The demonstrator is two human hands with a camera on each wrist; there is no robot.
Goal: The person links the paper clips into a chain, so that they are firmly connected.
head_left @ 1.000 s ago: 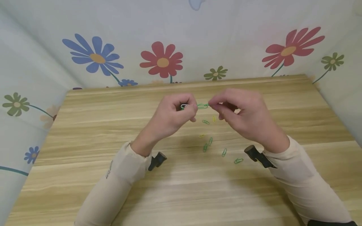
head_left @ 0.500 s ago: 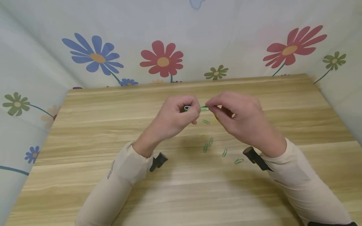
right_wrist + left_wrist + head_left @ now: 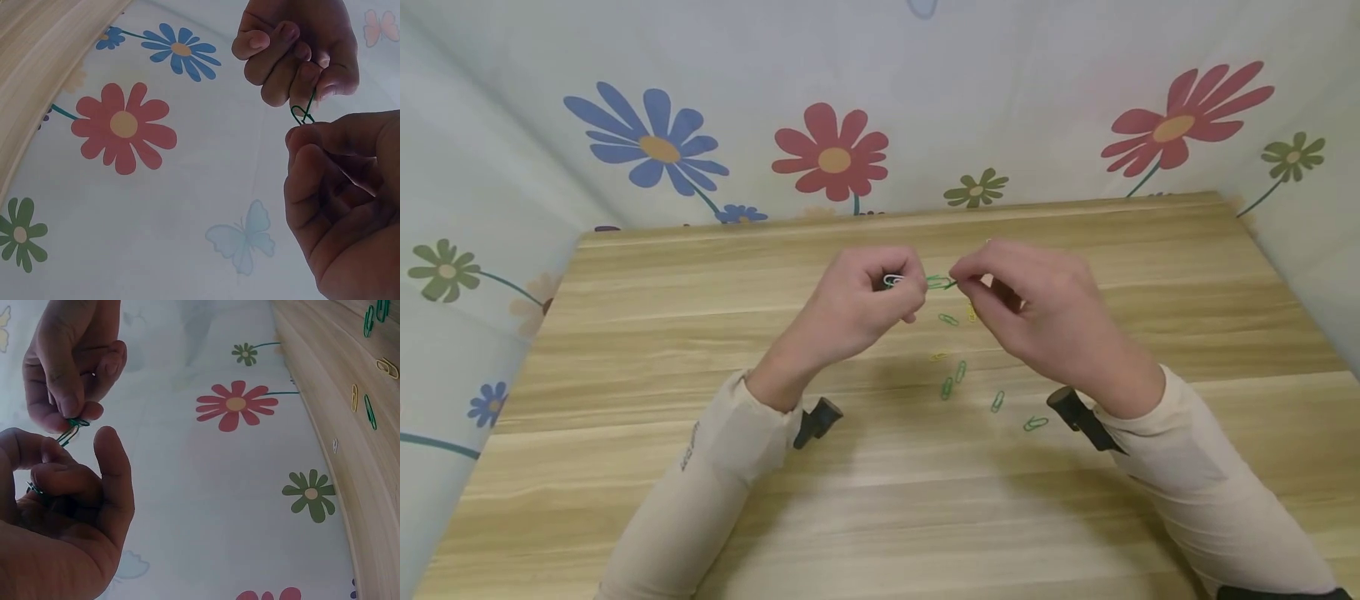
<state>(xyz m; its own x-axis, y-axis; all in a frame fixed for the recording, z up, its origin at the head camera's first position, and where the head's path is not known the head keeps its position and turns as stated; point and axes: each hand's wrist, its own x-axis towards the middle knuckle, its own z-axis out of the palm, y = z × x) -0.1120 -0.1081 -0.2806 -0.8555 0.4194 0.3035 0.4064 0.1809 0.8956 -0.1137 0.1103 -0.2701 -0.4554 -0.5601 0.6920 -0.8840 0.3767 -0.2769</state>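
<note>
Above the table, my left hand [image 3: 874,292] pinches a green paper clip [image 3: 938,282] by one end, with a white clip [image 3: 892,281] showing inside the curled fingers. From the other side, my right hand [image 3: 1045,308] pinches green wire at the clip's far end between thumb and forefinger. In the left wrist view, the green clip [image 3: 70,432] spans the small gap between the left hand [image 3: 69,506] and the right hand [image 3: 72,362]. Green loops [image 3: 303,114] cross each other between the hands in the right wrist view; how they are joined is unclear.
Several loose green clips, one of them at the right [image 3: 1035,423], and a yellow clip [image 3: 938,357] lie on the wooden table [image 3: 700,333] below the hands. Another yellow clip [image 3: 972,313] is beside the right fingers. A flowered curtain [image 3: 737,100] stands behind the table.
Both hands drew slightly closer together, then parted a little, so more of the green clip shows between them than half a second ago. Both keep their pinch.
</note>
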